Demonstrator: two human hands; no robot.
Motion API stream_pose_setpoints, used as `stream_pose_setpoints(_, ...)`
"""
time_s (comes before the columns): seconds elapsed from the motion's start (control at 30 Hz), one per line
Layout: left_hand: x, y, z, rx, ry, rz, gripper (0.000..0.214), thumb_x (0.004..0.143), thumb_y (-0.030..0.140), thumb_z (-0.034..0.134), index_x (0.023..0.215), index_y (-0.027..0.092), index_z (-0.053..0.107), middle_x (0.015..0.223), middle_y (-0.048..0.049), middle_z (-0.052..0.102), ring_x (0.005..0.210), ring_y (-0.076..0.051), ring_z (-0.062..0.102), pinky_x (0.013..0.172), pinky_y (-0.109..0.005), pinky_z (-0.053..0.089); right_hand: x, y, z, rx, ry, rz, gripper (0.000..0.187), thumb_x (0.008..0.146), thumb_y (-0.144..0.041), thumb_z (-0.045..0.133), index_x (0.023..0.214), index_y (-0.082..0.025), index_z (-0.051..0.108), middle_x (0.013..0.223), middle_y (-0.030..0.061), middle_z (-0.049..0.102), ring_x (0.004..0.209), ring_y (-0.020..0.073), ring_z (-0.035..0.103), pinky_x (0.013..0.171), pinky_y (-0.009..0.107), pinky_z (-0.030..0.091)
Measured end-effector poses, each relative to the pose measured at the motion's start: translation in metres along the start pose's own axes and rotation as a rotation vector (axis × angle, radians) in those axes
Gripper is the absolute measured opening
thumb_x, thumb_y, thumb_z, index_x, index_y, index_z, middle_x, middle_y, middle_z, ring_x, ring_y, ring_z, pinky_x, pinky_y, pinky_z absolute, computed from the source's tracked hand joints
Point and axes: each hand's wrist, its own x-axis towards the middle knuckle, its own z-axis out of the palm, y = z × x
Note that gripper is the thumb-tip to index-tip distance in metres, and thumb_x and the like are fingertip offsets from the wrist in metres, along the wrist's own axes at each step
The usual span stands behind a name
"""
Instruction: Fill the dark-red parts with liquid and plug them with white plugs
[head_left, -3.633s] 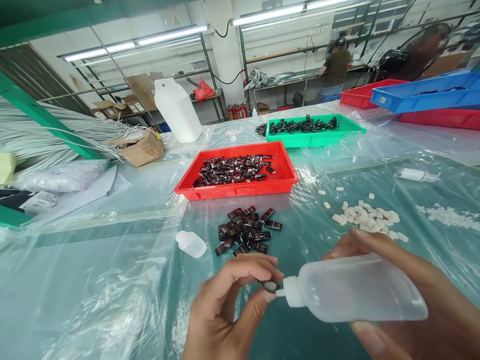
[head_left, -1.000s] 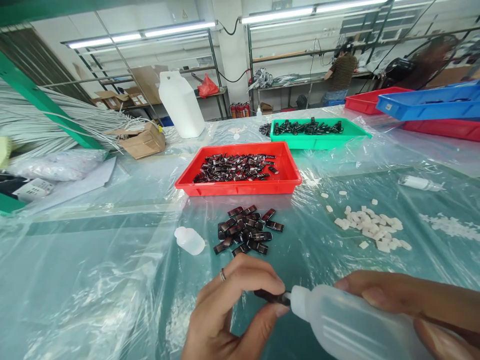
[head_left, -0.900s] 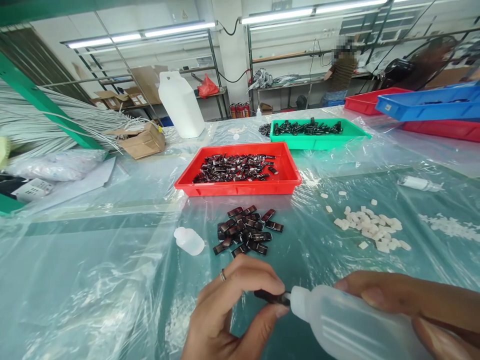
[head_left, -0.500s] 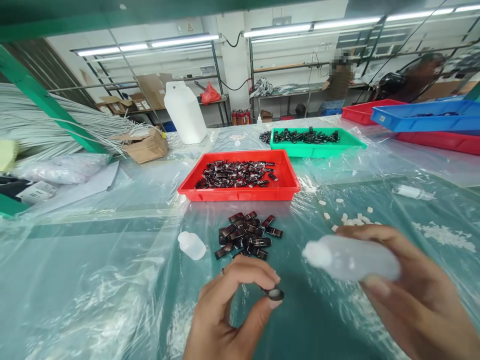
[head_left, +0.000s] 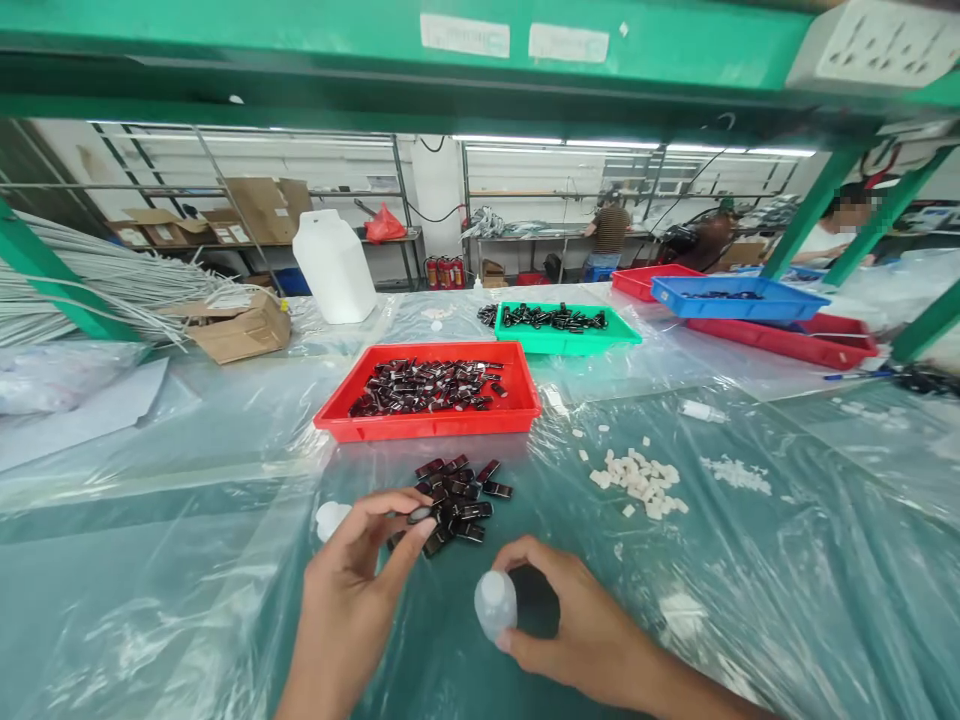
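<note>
My left hand (head_left: pixel 352 590) pinches a small dark cartridge (head_left: pixel 418 516) between thumb and forefinger, just in front of a loose pile of dark cartridges (head_left: pixel 457 497) on the plastic-covered table. My right hand (head_left: pixel 577 625) grips a translucent squeeze bottle (head_left: pixel 496 604), its nozzle pointing toward me and away from the cartridge. A second small bottle (head_left: pixel 328 520) lies partly hidden behind my left hand. A heap of small white plugs (head_left: pixel 637 481) lies to the right.
A red tray (head_left: pixel 337 424) of dark cartridges sits beyond the pile, a green tray (head_left: pixel 622 336) behind it, blue (head_left: pixel 739 300) and red trays (head_left: pixel 787 345) at the right. A white jug (head_left: pixel 334 265) and cardboard box (head_left: pixel 236 330) stand at the back left. People work in the background.
The bottle's nozzle left the cartridge; my right hand drew the bottle back and down toward me. My left hand raised the cartridge toward the pile. The view tilted up.
</note>
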Motion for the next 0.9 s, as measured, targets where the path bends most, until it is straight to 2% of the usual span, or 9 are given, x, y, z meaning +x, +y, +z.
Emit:
stream_pose_setpoints(0.07, -0.002, 0.002, 0.001, 0.003, -0.005, -0.013, 0.022, 0.086, 0.039, 0.082, 0.097, 0.024, 0.070, 0.105, -0.0026, 0.074, 0.096, -0.018, 0.071, 0.086, -0.023, 0.059, 0.002, -0.003, -0.017, -0.093, -0.063, -0.021, 0.053, 0.068, -0.019, 0.086, 0.117, -0.027, 0.067, 0.119, 0.0007, 0.070, 0.113, 0.0258, 0.064, 0.101, 0.039, 0.050)
stream_pose_setpoints(0.13, -0.006, 0.005, 0.003, 0.008, 0.000, -0.031, 0.024, 0.087, 0.041, 0.081, 0.099, 0.025, 0.070, 0.107, -0.0019, 0.073, 0.097, -0.017, 0.070, 0.089, -0.022, 0.058, 0.006, -0.003, -0.046, -0.168, -0.109, -0.060, 0.060, 0.073, -0.031, 0.091, 0.127, -0.028, 0.065, 0.122, 0.0018, 0.070, 0.114, 0.0249, 0.066, 0.100, 0.039, 0.054)
stream_pose_setpoints(0.17, -0.007, 0.006, 0.003, 0.010, 0.005, -0.039, 0.024, 0.088, 0.042, 0.081, 0.100, 0.026, 0.069, 0.107, -0.0013, 0.073, 0.098, -0.016, 0.069, 0.089, -0.021, 0.057, 0.009, -0.001, -0.064, -0.217, -0.092, -0.072, 0.055, 0.080, -0.038, 0.088, 0.129, -0.026, 0.065, 0.121, 0.0031, 0.071, 0.111, 0.0240, 0.067, 0.099, 0.040, 0.056)
stream_pose_setpoints(0.23, -0.009, 0.007, 0.004, 0.012, 0.008, -0.048, 0.025, 0.089, 0.044, 0.080, 0.102, 0.026, 0.069, 0.108, -0.0010, 0.073, 0.100, -0.016, 0.068, 0.090, -0.021, 0.057, 0.014, 0.006, -0.100, -0.373, 0.044, -0.054, 0.029, 0.102, -0.040, 0.066, 0.121, -0.018, 0.066, 0.118, 0.0074, 0.068, 0.107, 0.0231, 0.067, 0.097, 0.045, 0.056)
stream_pose_setpoints(0.3, -0.009, 0.007, 0.003, 0.011, -0.010, -0.045, 0.027, 0.087, 0.046, 0.080, 0.101, 0.025, 0.070, 0.107, -0.0024, 0.073, 0.099, -0.018, 0.069, 0.089, -0.023, 0.059, 0.019, 0.019, -0.130, -0.554, 0.129, 0.010, 0.023, 0.106, -0.039, 0.061, 0.111, -0.017, 0.067, 0.113, 0.0074, 0.068, 0.097, 0.0201, 0.067, 0.089, 0.041, 0.059)
stream_pose_setpoints(0.37, -0.009, 0.007, 0.002, 0.011, -0.034, -0.035, 0.028, 0.086, 0.047, 0.082, 0.099, 0.024, 0.071, 0.106, -0.0040, 0.073, 0.098, -0.020, 0.070, 0.087, -0.025, 0.060, 0.021, 0.031, -0.147, -0.703, 0.130, 0.063, 0.021, 0.105, -0.038, 0.064, 0.107, -0.017, 0.067, 0.109, 0.0061, 0.068, 0.090, 0.0177, 0.067, 0.083, 0.036, 0.060)
stream_pose_setpoints(0.43, -0.008, 0.007, 0.001, 0.011, -0.040, -0.025, 0.027, 0.086, 0.045, 0.082, 0.099, 0.023, 0.072, 0.106, -0.0046, 0.074, 0.097, -0.020, 0.071, 0.086, -0.025, 0.060, 0.023, 0.040, -0.152, -0.818, 0.113, 0.089, 0.020, 0.105, -0.036, 0.065, 0.109, -0.016, 0.067, 0.108, 0.0057, 0.068, 0.089, 0.0172, 0.067, 0.081, 0.035, 0.060)
stream_pose_setpoints(0.6, -0.012, 0.013, 0.003, -0.004, -0.032, 0.025, 0.022, 0.089, 0.042, 0.078, 0.096, 0.023, 0.072, 0.101, -0.0049, 0.074, 0.093, -0.020, 0.070, 0.085, -0.027, 0.060, 0.022, 0.041, -0.142, -1.011, 0.085, 0.106, 0.017, 0.105, -0.032, 0.066, 0.109, -0.015, 0.067, 0.109, 0.0056, 0.068, 0.090, 0.0176, 0.068, 0.081, 0.036, 0.061)
stream_pose_setpoints(0.9, -0.017, 0.027, 0.004, -0.041, -0.069, 0.073, 0.006, 0.091, 0.027, 0.074, 0.091, 0.022, 0.072, 0.095, -0.0044, 0.074, 0.088, -0.020, 0.072, 0.080, -0.028, 0.060, 0.023, 0.045, -0.129, -1.154, 0.076, 0.172, 0.013, 0.104, -0.029, 0.066, 0.104, -0.016, 0.067, 0.110, 0.0054, 0.068, 0.089, 0.0168, 0.067, 0.081, 0.034, 0.060)
